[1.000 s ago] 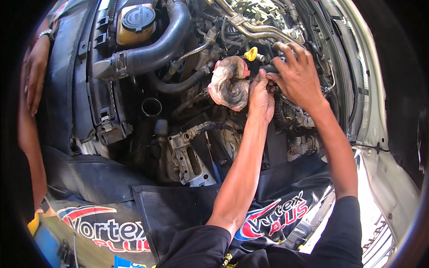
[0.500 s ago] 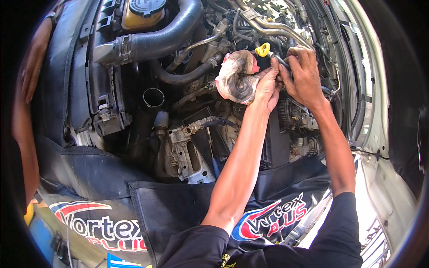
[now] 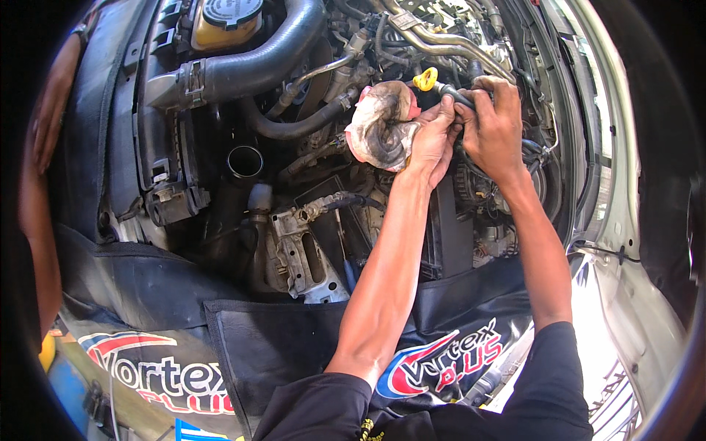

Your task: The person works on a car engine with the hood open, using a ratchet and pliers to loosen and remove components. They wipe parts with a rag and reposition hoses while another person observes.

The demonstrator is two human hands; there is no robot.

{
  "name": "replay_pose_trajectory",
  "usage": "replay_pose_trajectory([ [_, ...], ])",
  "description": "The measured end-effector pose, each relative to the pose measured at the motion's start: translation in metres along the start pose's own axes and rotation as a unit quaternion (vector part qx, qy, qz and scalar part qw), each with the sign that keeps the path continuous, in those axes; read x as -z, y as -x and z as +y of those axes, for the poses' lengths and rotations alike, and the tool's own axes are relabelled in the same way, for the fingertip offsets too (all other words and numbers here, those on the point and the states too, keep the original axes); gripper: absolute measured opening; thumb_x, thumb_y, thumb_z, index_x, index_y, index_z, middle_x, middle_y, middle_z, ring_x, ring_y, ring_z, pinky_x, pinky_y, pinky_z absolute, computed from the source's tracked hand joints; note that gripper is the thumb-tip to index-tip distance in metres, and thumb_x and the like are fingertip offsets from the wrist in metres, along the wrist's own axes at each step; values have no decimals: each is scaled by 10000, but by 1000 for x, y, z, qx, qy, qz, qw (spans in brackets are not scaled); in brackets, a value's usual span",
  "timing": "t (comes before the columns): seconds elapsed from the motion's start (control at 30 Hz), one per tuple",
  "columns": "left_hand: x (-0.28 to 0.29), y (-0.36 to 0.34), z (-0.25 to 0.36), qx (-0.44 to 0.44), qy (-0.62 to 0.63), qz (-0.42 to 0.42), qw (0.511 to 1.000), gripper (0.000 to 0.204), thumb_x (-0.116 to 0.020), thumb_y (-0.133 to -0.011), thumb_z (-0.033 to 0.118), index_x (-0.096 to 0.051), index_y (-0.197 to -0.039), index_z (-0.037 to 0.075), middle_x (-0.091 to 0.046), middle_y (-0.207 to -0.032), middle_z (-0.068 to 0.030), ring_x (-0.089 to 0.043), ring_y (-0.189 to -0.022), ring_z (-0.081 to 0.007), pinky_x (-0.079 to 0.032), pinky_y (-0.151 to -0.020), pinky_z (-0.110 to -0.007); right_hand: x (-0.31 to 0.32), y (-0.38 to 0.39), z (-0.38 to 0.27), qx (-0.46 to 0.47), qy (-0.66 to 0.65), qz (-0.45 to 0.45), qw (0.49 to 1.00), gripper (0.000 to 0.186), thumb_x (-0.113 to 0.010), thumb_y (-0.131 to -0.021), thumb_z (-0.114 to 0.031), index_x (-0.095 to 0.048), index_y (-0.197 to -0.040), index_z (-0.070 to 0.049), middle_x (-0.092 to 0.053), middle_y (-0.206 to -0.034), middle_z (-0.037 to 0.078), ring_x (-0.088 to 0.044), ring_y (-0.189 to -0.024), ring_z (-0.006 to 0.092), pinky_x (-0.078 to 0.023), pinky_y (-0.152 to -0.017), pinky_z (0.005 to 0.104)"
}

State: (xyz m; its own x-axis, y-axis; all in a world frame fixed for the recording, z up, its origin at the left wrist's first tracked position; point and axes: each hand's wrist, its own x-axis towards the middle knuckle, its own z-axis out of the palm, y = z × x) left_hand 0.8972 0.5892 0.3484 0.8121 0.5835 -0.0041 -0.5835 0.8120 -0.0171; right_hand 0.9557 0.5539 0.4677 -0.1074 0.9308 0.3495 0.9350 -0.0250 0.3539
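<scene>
Both my hands are together over the engine bay, right of the middle. A grimy white-and-pink rag (image 3: 382, 125) is bunched in my left hand (image 3: 432, 143), whose thumb and fingertips press up against a dark hose (image 3: 460, 96). My right hand (image 3: 496, 136) is closed around that same hose, its fingertips meeting those of the left. What lies between the fingertips is partly hidden. Just beyond the rag and left of the hose stands a yellow dipstick handle (image 3: 426, 79).
A thick black hose (image 3: 257, 73) curves past a capped reservoir (image 3: 228, 22) at the far left. An open pipe end (image 3: 245, 162) and a metal bracket (image 3: 312, 257) sit nearer. A black fender cover (image 3: 279, 331) drapes the front edge. Another person's arm (image 3: 44, 184) rests at the left.
The view has shifted slightly, so most things sit a little further left. Both hands keep their grip near the hose, and more of the hose shows beside the yellow handle.
</scene>
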Motion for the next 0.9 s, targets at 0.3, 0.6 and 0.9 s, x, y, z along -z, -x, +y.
replay_pose_trajectory([
  [0.3, -4, 2, -1, -4, 32, 26, 999, 286, -595, -1068, 321, -676, -1057, 46, -662, -995, -12, -612, -947, -102, -500, -909, -265, 3, 3, -7, -7, 67, -11, 998, 227, -745, -869, -152, -743, -1075, -56, -624, -1140, 97, -583, -1088, 312, -440, -935, 452],
  [0.6, -11, 2, -10, 5, 176, 24, 984, 254, -540, -1094, 283, -654, -1149, 62, -676, -999, 1, -638, -946, -98, -530, -924, -285, -3, 2, -20, -42, 105, 3, 994, 236, -714, -833, -183, -758, -1039, -77, -640, -1176, 27, -567, -1128, 248, -396, -983, 472],
  [0.9, -5, -8, 4, 81, 279, 29, 956, 213, -515, -1102, 298, -624, -1110, 115, -676, -1002, 10, -662, -972, -137, -559, -917, -347, -16, -14, -31, -17, 187, 2, 982, 163, -706, -782, -206, -771, -844, -70, -761, -1008, 10, -583, -1129, 230, -365, -848, 471],
])
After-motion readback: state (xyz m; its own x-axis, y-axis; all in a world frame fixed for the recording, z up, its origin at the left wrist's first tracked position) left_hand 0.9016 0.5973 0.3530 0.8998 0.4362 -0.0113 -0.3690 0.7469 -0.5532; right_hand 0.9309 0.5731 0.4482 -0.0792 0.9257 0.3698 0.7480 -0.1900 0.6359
